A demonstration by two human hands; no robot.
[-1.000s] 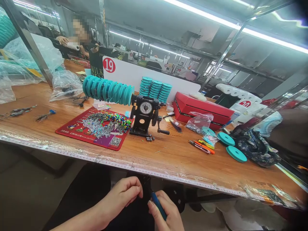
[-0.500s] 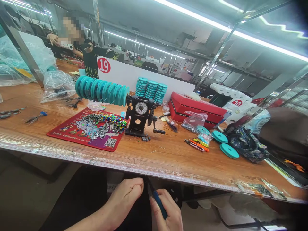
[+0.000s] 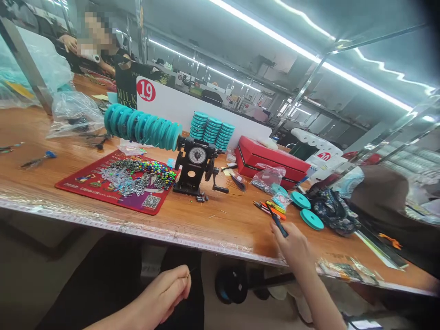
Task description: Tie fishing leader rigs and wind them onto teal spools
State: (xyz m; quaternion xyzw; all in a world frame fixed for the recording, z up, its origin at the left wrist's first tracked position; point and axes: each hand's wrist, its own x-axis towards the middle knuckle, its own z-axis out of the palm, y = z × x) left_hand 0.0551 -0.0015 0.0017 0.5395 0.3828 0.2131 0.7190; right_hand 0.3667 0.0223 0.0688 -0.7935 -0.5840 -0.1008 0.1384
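Observation:
My right hand (image 3: 292,243) reaches over the table's right part, closed on a slim tool with a dark blue handle (image 3: 277,224) and a dark tip. Its tip is close to pink-handled thread snips (image 3: 264,209) and orange and yellow cutters (image 3: 279,207). Below the table edge, over my lap, my left hand (image 3: 173,291) is closed in a pinch. A thin strand (image 3: 192,271) sticks out from its fingertips; most of it is hidden. Beyond the hands stands a black hand-crank winder (image 3: 192,165) with a dial and a row of teal spools (image 3: 140,128) on its shaft.
A red mat (image 3: 85,185) carries piles of colored beads (image 3: 160,172) and small metal parts (image 3: 132,185). Stacked teal spools (image 3: 212,133), a red box (image 3: 271,160) and loose spools (image 3: 311,219) stand farther back and right. A co-worker (image 3: 106,50) sits at back left.
My right hand has moved up and right from my lap to above the table, carrying the blue-handled tool. My left hand has dropped slightly and shifted left; a strand now shows at its fingertips.

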